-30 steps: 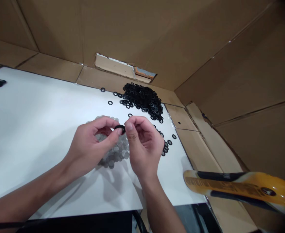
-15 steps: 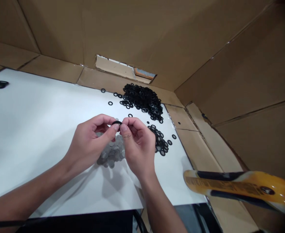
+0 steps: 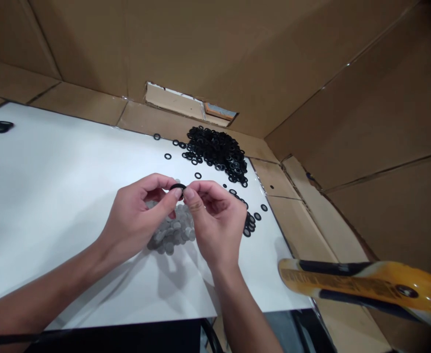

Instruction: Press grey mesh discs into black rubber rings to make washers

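Head view, both hands over white tabletop point(image 3: 54, 196).

- Left hand point(image 3: 138, 220): thumb and forefinger closed in a pinch on a black ring point(image 3: 178, 187); other fingers curled in.
- Right hand point(image 3: 215, 220): thumb and fingertips pinched on the same ring from the opposite side; remaining fingers folded toward the palm.
- Ring is held between the two hands' fingertips, raised off the tabletop, above the far edge of the grey disc pile point(image 3: 171, 233). Only its top arc shows; the rest is hidden by the fingertips.
- Grey disc pile lies on the tabletop directly under and between the hands, partly hidden by both.
- Large heap of black rings point(image 3: 217, 152) at the far edge of the tabletop, well beyond the hands. Stray rings point(image 3: 167, 156) scattered just left of and in front of it.
- Smaller ring cluster point(image 3: 251, 223) just beside the right hand, on its right; the hand covers part of it.
- Small dark object point(image 3: 2, 126) at the far left of the tabletop, well apart; too small to identify.
- One lone ring point(image 3: 271, 187) on the cardboard flap right of the tabletop.
- Cardboard walls point(image 3: 237, 49) enclose the tabletop at back and right; cut-out opening point(image 3: 189, 105) in the back wall behind the heap.
- Yellow-and-black handle point(image 3: 358, 287), blurred, juts in from the lower right, near the tabletop's right front corner, clear of both hands.
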`<state>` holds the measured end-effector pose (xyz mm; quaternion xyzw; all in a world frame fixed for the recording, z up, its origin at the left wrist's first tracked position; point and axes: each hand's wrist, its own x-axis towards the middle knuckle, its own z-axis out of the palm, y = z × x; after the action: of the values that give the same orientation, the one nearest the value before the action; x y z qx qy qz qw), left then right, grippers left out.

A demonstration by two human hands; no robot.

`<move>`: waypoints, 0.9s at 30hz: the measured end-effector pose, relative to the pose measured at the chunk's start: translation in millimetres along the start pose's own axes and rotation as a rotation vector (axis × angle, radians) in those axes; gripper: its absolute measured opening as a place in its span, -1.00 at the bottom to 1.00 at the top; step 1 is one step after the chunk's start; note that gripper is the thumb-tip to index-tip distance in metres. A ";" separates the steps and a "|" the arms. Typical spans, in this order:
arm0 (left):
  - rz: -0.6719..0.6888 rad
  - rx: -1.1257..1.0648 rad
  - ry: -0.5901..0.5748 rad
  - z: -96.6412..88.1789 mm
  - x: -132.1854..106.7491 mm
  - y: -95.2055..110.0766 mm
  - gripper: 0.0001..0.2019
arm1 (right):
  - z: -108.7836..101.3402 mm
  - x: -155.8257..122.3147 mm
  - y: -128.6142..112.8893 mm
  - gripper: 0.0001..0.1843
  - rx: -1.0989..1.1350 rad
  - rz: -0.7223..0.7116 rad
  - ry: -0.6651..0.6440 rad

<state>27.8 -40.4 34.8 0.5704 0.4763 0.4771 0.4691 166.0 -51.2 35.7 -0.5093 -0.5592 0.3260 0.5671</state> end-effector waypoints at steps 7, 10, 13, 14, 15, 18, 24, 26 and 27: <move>-0.017 0.042 0.002 -0.1 0.5 0.0 -0.84 | 1.5 1.1 -2.5 -0.85 0.034 0.040 -0.017; -0.017 0.072 -0.009 -0.1 0.7 -1.7 -0.84 | 4.2 0.0 -2.6 -0.85 0.040 0.029 -0.039; -0.020 0.050 -0.008 -0.4 0.3 -2.4 -0.84 | 6.2 -0.9 -2.4 -0.86 0.043 0.002 -0.037; -0.020 0.036 -0.006 -0.5 0.0 -2.4 -0.85 | 6.4 -1.0 -2.3 -0.87 0.045 -0.007 -0.036; -0.020 0.024 -0.005 -0.7 -0.4 -2.2 -0.85 | 6.4 -1.0 -2.1 -0.88 0.042 -0.013 -0.033; -0.019 0.007 -0.007 -1.1 -1.3 -1.7 -0.85 | 5.2 -0.4 -1.5 -0.89 0.008 -0.012 -0.009; -0.004 -0.006 0.022 -1.5 -1.6 0.7 -0.85 | 2.3 1.9 -1.6 -0.89 0.051 0.066 0.001; -0.002 -0.002 0.029 -1.5 -1.5 1.8 -0.85 | 2.1 3.1 -1.7 -0.89 0.092 0.102 -0.015; -0.002 -0.005 0.028 -1.5 -1.4 2.2 -0.85 | 2.2 3.6 -1.6 -0.89 0.107 0.113 -0.025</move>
<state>26.4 -41.9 37.0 0.5621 0.4822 0.4858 0.4642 164.2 -47.7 38.0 -0.5050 -0.5184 0.3933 0.5671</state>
